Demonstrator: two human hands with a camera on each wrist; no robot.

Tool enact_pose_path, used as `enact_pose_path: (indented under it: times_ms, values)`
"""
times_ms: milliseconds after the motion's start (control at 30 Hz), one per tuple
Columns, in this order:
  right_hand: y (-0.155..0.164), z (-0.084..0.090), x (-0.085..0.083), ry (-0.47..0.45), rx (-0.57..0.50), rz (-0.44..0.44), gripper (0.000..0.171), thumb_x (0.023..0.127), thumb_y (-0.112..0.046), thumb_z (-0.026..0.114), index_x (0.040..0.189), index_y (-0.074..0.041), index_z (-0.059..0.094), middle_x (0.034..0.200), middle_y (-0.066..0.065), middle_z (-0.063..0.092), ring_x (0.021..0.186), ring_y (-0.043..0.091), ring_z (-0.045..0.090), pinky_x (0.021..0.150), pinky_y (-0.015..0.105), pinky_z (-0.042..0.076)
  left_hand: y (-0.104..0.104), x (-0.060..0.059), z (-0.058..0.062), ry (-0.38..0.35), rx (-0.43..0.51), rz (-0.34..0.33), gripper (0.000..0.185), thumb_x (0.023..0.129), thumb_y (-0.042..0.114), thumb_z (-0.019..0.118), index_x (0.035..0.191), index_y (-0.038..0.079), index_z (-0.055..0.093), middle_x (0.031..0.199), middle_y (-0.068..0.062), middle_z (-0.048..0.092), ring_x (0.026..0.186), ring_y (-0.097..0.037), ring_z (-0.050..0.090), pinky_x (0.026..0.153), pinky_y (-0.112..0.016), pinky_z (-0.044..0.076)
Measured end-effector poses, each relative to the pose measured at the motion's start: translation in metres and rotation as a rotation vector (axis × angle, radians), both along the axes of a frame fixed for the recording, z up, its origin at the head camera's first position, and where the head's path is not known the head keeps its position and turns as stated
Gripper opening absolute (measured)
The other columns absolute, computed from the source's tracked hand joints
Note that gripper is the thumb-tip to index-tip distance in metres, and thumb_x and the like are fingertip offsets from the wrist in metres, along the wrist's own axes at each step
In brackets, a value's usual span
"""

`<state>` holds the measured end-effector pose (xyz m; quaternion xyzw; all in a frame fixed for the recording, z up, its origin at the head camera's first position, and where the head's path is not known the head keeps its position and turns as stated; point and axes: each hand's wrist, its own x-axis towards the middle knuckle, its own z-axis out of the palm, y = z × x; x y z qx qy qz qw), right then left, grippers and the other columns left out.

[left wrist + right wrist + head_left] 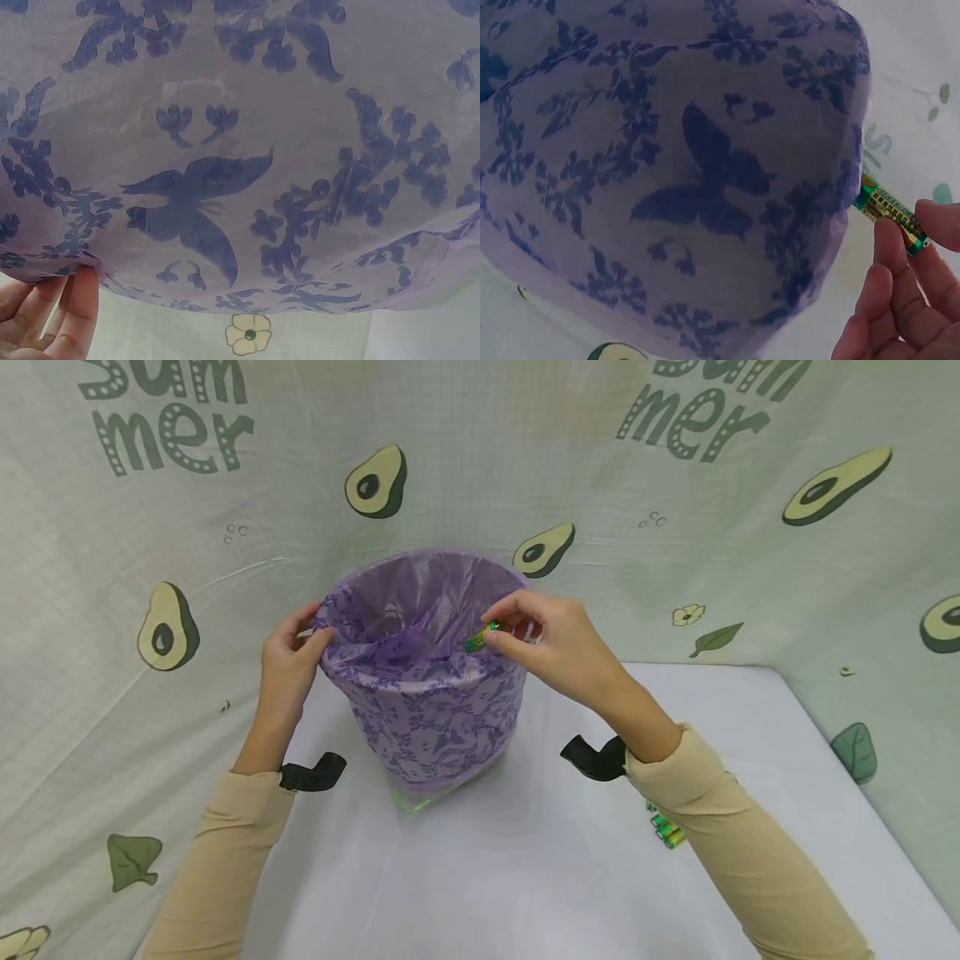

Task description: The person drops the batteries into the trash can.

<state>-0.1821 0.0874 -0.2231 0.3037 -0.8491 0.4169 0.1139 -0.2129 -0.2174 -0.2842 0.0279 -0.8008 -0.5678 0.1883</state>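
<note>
Lighting: you are working under bright, even, soft light; shadows are showing faint. Head view is bowing at its edges. Wrist views are blurring slightly close up.

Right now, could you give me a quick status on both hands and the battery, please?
Left hand grips purple butterfly-print bin liner at its rim. Right hand pinches green cylindrical battery over the opening. Nothing blocking.

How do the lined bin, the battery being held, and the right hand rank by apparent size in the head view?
1. Lined bin, largest by far.
2. Right hand.
3. Battery, smallest; the hand pinches it over the bin's rim.
</note>
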Motion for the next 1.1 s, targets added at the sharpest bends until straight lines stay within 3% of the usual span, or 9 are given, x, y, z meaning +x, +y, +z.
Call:
enact_pose_path:
  times_ms: [533,733,1100]
  values:
    - [-0.044,-0.012,-0.003,-0.026,0.111,0.037,0.018,0.087,-0.018,0.065,0.103,-0.009,0.068,0.085,0.001,0.063,0.082,0.014,0.052,0.075,0.028,0.043,-0.001,0.000,-0.002,0.013,0.021,-0.011,0.046,0.089,0.022,0.055,0.134,0.013,0.051,0.109,0.009,0.053,0.091,0.001,0.054,0.072,-0.013,0.043]
    - [-0.043,-0.016,-0.003,-0.004,0.086,0.010,0.009,0.088,-0.016,0.065,0.091,-0.009,0.069,0.082,0.001,0.065,0.078,0.014,0.051,0.073,0.027,0.042,-0.001,0.001,-0.001,0.020,0.029,-0.015,0.046,0.089,0.022,0.055,0.134,0.013,0.050,0.109,0.010,0.053,0.091,0.001,0.053,0.072,-0.014,0.043]
    - [-0.032,-0.017,-0.002,0.009,0.024,-0.028,0.009,0.088,-0.014,0.064,0.090,-0.007,0.068,0.081,0.002,0.064,0.078,0.014,0.051,0.071,0.030,0.044,-0.002,0.000,-0.002,0.015,0.029,-0.013,0.047,0.089,0.022,0.057,0.134,0.014,0.051,0.112,0.008,0.054,0.091,0.002,0.054,0.073,-0.014,0.043]
